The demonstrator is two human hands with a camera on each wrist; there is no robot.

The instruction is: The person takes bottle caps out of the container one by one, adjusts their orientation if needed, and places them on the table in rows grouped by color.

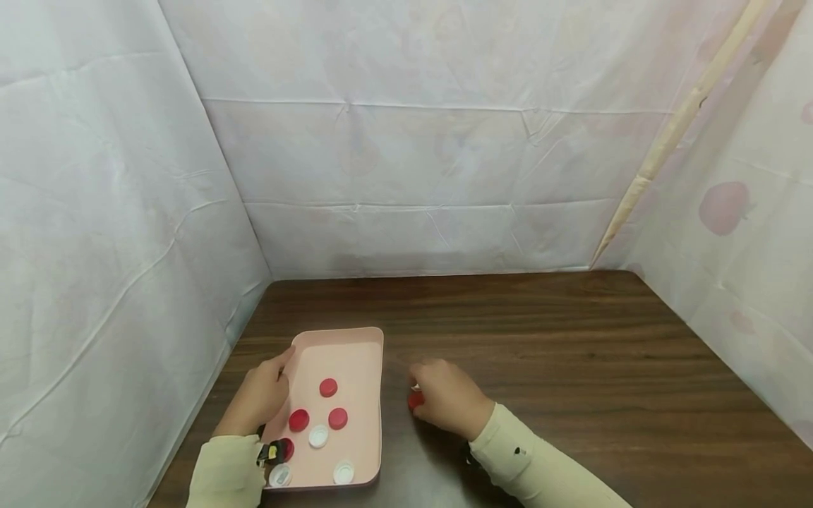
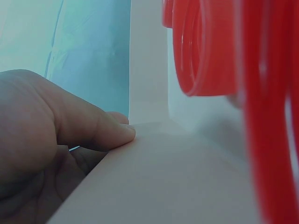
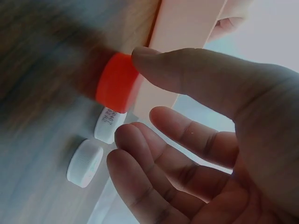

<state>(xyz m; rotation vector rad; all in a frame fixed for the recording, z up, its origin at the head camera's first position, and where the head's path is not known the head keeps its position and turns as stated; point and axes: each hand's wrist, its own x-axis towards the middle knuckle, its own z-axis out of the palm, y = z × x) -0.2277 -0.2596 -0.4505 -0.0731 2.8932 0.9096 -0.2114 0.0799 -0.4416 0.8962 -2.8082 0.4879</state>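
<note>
Currently, in the head view, the pink tray (image 1: 356, 360) lies on the left part of the dark wood-grain table (image 1: 508, 339). The left hand (image 1: 259, 395) grips the tray's left side. Inside the tray, four red caps (image 1: 328, 387) and three white caps (image 1: 318, 436) lie spread over the middle and near end; one of the red caps is partly covered by the black wrist device (image 1: 273, 452). The right hand (image 1: 451, 395) is positioned to the right of the tray, just above the table, with the loose red cap (image 1: 416, 401) at its thumb and a sliver of white showing beside it. Both forearms wear pale yellow sleeves (image 1: 229, 466). White fabric (image 1: 413, 155) encloses the table at the back and on both sides.

In the left wrist view, the thumb presses on the edge of the tray wall and the other fingers sit behind it, on the outer side. Red caps project at the upper right, the nearest one blurred.

In the right wrist view, the fingers are slightly bent and spread, parted from the thumb. The thumb tip meets the outline of the loose red cap; with this angle and blur, contact cannot be confirmed. Next to that cap stands the printed white cap (image 3: 110, 125), followed by the plain white cap (image 3: 85, 163); all three are on the table, outside the tray.
</note>
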